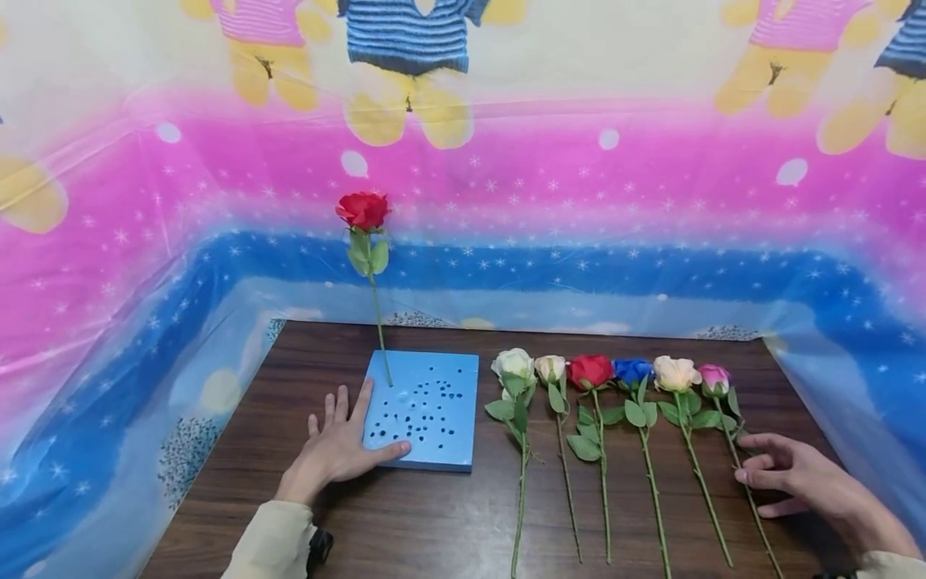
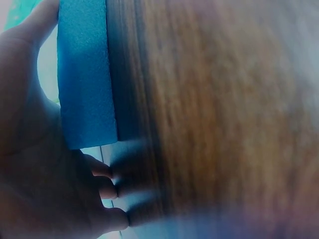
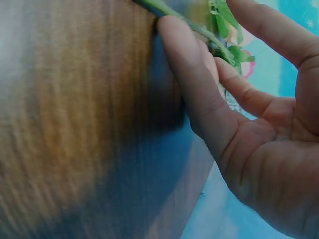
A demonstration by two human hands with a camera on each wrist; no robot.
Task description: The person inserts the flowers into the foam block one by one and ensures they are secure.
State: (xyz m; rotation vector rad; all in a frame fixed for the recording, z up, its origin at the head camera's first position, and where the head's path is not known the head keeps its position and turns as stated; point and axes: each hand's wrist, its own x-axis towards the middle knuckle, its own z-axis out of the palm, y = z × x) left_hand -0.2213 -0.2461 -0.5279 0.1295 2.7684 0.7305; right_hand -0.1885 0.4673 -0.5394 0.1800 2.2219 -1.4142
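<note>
Printed pink-and-blue cloth (image 1: pixel 506 193) is hanging behind a dark wooden tabletop (image 1: pixel 448 523); at left, the left hand (image 1: pixel 336 450) is resting with straight fingers beside a blue foam block (image 1: pixel 460 414), its thumb lying on top, and a red rose (image 1: pixel 363 212) is standing in the block. Five roses (image 1: pixel 592 371) are lying in a row farther right; past them a pink rose (image 1: pixel 715 379) is lying last, the right hand (image 1: pixel 810 478) holding its fingers parted at the stem (image 1: pixel 766 539), not clamped on it; this rose is probably weighing little, its stem stiff and head soft, so mid-stem, below the leaves (image 1: pixel 734 400), is looking best for gripping.
</note>
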